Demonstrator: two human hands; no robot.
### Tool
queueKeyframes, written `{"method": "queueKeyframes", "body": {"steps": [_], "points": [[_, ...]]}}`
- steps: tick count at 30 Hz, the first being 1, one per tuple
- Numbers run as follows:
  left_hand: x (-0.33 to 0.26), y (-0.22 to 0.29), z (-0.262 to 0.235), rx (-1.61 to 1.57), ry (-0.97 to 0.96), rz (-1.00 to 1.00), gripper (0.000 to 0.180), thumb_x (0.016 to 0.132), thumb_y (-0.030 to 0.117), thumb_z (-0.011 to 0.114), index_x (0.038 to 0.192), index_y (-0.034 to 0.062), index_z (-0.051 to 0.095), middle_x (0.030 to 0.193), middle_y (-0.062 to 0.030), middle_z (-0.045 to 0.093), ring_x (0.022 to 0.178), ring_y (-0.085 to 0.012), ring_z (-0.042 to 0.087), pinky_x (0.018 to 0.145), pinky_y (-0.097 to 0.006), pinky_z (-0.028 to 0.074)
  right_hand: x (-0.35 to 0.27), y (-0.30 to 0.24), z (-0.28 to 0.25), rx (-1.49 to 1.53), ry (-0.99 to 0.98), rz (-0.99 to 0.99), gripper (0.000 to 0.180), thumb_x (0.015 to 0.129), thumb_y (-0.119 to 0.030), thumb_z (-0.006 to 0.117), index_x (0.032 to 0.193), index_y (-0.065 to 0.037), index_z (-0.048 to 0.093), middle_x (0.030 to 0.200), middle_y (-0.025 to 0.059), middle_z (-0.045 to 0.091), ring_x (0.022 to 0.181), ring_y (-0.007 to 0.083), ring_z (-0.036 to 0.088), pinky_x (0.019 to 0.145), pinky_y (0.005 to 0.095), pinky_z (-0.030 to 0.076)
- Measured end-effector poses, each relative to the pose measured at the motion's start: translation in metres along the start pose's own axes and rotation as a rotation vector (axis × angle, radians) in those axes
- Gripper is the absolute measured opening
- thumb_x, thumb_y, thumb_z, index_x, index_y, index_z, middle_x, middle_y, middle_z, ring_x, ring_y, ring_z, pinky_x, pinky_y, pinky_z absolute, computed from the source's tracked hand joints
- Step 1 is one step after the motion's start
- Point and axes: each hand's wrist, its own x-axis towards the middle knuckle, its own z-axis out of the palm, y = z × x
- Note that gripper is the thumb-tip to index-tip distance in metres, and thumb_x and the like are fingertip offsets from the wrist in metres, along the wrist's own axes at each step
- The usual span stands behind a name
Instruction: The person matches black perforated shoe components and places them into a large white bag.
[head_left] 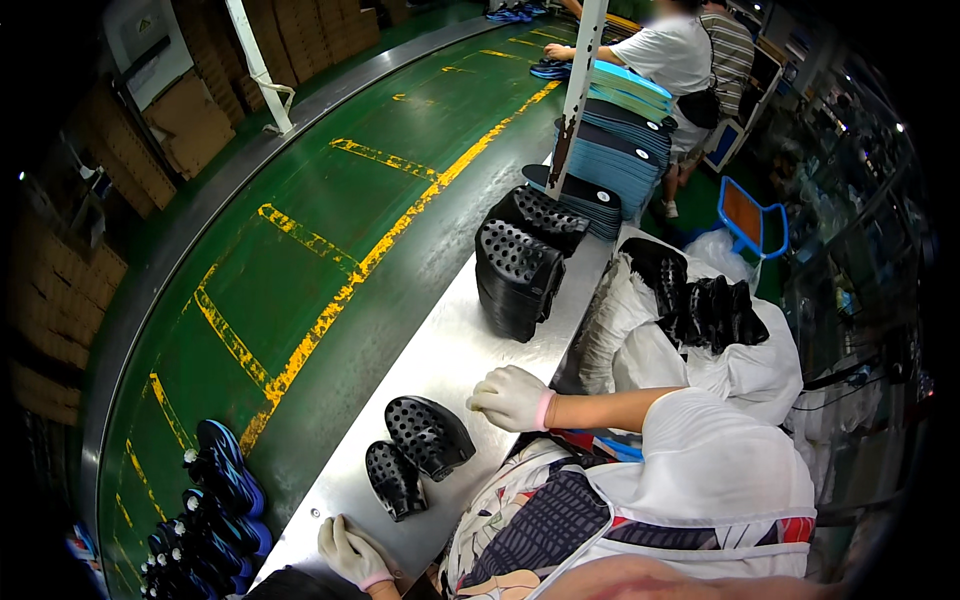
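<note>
Two black moulded shoe inserts dotted with round holes lie side by side on the metal bench. The bigger-looking insert is the farther one, and the smaller-looking insert sits nearer me. In a white glove, my right hand rests just right of the farther insert, fingers loosely bent, with nothing visible in them. My left hand, also gloved, lies at the near end of the bench below the inserts; its fingers are stretched out and it holds nothing I can see.
Stacked black inserts stand farther up the bench, before piles of blue insoles and a white post. A white sack holds more black pieces. Left runs a green conveyor with dark blue shoes. Two people work beyond.
</note>
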Motion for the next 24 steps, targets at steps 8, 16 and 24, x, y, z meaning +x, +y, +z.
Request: {"method": "queueKeyframes", "body": {"steps": [8,16,24], "points": [[0.001,0.004,0.000,0.021,-0.004,0.011,0.028,0.086,0.003,0.050,0.110,-0.0035,0.064,0.116,-0.0203,0.058,0.111,-0.0359,0.053,0.101,-0.044,0.039,-0.004,0.003,0.000,0.002,0.016,0.007,0.017,0.073,-0.011,0.057,0.088,-0.009,0.063,0.080,0.0098,0.061,0.077,0.0315,0.060,0.068,0.0429,0.049],[-0.007,0.016,-0.007,0.109,0.000,-0.002,0.031,0.087,0.005,0.047,0.112,-0.0047,0.063,0.120,-0.0213,0.057,0.115,-0.0387,0.051,0.102,-0.046,0.038,0.000,0.001,0.000,-0.004,0.017,0.005,0.016,0.073,-0.012,0.058,0.088,-0.009,0.062,0.080,0.0098,0.060,0.078,0.0317,0.060,0.068,0.0430,0.048],[-0.035,0.051,-0.020,0.182,-0.048,-0.006,0.038,0.091,0.019,0.052,0.123,0.0001,0.060,0.123,-0.0242,0.059,0.114,-0.0401,0.053,0.101,-0.048,0.039,-0.002,0.007,-0.003,0.012,0.001,0.017,0.017,0.072,-0.012,0.059,0.088,-0.009,0.063,0.081,0.0094,0.061,0.076,0.0313,0.060,0.067,0.0425,0.049]]}}
